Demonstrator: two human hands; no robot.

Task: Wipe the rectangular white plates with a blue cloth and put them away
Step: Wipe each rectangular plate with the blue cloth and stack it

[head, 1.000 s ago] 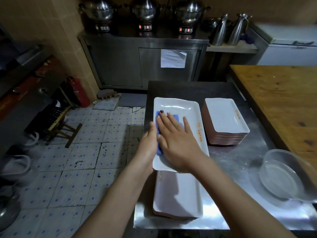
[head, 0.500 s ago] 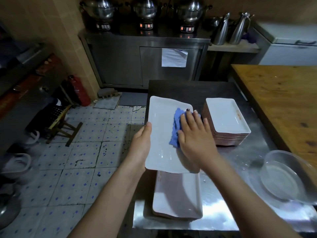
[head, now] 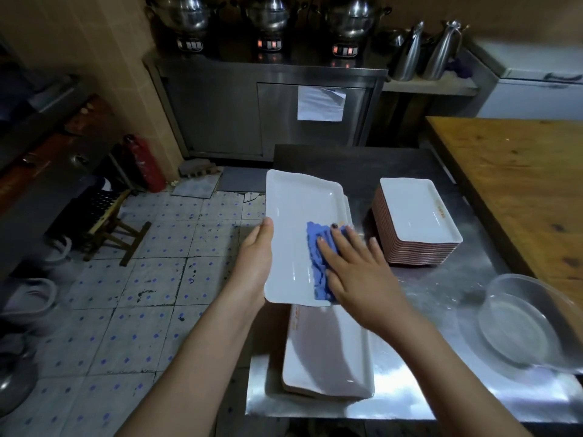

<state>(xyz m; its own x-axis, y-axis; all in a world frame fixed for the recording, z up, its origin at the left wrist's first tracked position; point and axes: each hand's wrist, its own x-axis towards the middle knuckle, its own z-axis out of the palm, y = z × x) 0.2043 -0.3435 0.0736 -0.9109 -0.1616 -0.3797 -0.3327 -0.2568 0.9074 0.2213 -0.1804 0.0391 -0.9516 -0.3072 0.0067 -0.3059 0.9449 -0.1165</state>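
Left grip [head: 255, 257] clamps the plate [head: 296, 209] by its left edge, thumb on top. Right grip [head: 356, 272] is flat, fingers straight, pressing the blue cloth [head: 317, 257] onto the plate's right half. Suggest full-length strokes, even pressure, into corners and rim. Plate: glossy white, shallow, held off the surface [head: 441, 285].

White plate [head: 299, 216], blue cloth [head: 318, 266] (floor tiles [head: 142, 294] blue-dotted).

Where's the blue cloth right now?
In the head view, the blue cloth is near the middle, pressed under the right hand onto the right side of the white plate that the left hand holds, just left of the tall plate stack.
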